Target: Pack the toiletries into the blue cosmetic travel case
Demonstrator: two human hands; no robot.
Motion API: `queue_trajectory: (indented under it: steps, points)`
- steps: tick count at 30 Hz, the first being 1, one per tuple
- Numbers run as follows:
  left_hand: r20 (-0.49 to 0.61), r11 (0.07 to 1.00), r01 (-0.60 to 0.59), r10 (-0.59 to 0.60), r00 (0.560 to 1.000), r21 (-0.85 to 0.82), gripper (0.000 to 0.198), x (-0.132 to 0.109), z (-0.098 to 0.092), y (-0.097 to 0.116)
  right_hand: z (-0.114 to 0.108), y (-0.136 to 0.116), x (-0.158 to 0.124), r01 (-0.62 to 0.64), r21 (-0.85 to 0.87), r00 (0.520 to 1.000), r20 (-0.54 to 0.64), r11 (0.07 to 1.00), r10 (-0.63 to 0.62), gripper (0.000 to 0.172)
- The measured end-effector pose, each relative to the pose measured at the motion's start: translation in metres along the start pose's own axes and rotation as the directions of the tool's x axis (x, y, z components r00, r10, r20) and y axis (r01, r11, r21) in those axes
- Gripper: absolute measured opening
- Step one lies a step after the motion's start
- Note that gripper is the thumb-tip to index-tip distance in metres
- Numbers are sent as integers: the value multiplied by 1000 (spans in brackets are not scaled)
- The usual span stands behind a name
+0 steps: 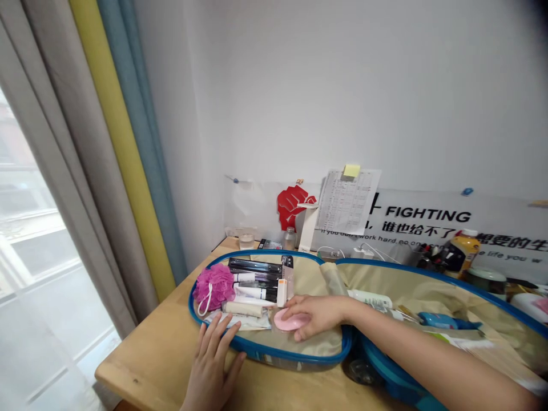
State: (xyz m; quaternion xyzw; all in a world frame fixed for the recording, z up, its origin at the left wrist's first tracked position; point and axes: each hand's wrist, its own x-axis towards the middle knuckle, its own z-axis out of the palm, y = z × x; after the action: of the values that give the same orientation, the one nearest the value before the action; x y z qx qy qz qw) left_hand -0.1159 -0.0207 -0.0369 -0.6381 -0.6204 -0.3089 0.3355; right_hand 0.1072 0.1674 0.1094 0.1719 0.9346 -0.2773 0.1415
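An unzipped toiletry bag with blue edging [299, 361] lies spread in two halves on the wooden table. My right hand [314, 315] reaches into its left half, fingers curled over a pink oval object [287, 321] that looks like a compact or a bar of soap. My left hand [216, 357] rests with fingers spread at the near left rim. Beside it in the bag are a magenta bath puff [216, 285], a cream-coloured tube [243, 309], several dark and white pens or makeup sticks [256, 293] and a small white-and-orange box [281, 292].
In the bag's right half lie a white tube [370, 298] and a blue tube [443, 321]. Behind stand a glass jar [289, 238], a yellow-labelled bottle [462, 251] and a lidded jar [487, 279]. Curtains [124, 142] hang left of the table [149, 348].
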Motion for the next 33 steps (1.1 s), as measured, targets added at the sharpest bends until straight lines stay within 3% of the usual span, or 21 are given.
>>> queue_trajectory:
  steps: [6,12,17,20,25,28,33]
  points:
    - [-12,999,-22,22,1000,24,44,1,0,0,19,7,9,-15,-98,998,-63,995,9,49]
    - [-15,999,-30,31,999,36,43,2,0,0,34,-8,21,55,-112,991,-114,992,-68,38]
    - [-1,1000,-2,2,1000,22,46,-1,1,0,20,-15,15,68,-65,987,-138,996,-76,43]
    - [-2,1000,3,-3,1000,16,46,-2,1,0,-9,-8,-10,26,-4,979,-203,1000,-27,48]
    - [8,999,12,-12,1000,34,46,-2,1,-1,-48,24,-81,-161,125,923,-334,979,194,52]
    - [6,999,4,-4,1000,33,46,-2,2,-1,-42,52,-122,-298,164,889,-311,940,337,45]
    - [0,1000,7,-7,1000,14,46,-3,3,-2,-1,92,-160,-500,146,793,-318,854,519,31]
